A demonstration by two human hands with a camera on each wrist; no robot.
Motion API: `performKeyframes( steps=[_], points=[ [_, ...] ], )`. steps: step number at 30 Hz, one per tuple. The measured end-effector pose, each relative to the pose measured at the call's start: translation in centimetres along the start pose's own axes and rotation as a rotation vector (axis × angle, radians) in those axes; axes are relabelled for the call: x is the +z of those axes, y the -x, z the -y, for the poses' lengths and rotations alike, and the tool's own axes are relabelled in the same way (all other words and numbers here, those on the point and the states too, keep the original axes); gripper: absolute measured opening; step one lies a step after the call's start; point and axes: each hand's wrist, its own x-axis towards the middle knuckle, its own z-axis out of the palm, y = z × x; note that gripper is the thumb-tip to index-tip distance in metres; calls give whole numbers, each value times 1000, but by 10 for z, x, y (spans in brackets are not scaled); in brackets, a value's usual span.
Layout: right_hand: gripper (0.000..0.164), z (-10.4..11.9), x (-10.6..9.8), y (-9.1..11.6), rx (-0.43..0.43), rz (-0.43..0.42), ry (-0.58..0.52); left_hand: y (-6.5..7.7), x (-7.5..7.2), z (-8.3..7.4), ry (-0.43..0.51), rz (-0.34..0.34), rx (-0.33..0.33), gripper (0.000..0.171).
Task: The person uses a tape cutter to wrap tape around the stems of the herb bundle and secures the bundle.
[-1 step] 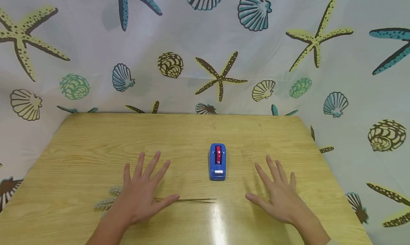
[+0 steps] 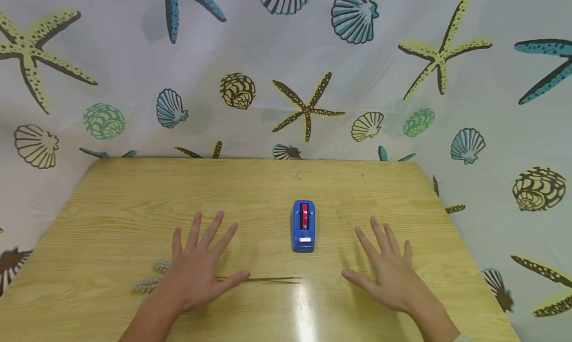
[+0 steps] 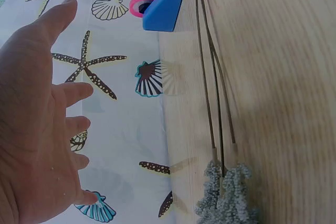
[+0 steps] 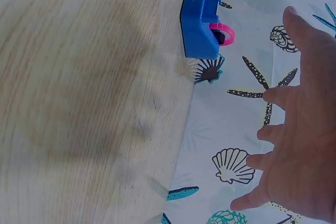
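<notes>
Apparently, handling has yet to begin: the left hand (image 2: 194, 272) at ten o'clock and right hand (image 2: 393, 277) at two hover above a table (image 2: 250, 183), fingers spread, holding nothing. A blue dispenser (image 2: 304, 234) stands at twelve; sprigs (image 3: 226, 195) lie below the left hand, heads toward nine, stems toward three. Any pickup would call for lowering a hand and curling its fingers.
</notes>
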Motion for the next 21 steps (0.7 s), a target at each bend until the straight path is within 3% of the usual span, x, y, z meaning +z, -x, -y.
performKeyframes(
  steps=[13, 21],
  points=[
    [88, 1, 3, -6, -12, 12, -31, -5, 4, -3, 36, 41, -1, 92],
    [86, -2, 3, -9, -24, -10, 1, -25, 8, -9, 57, 47, 55, 93]
  ],
)
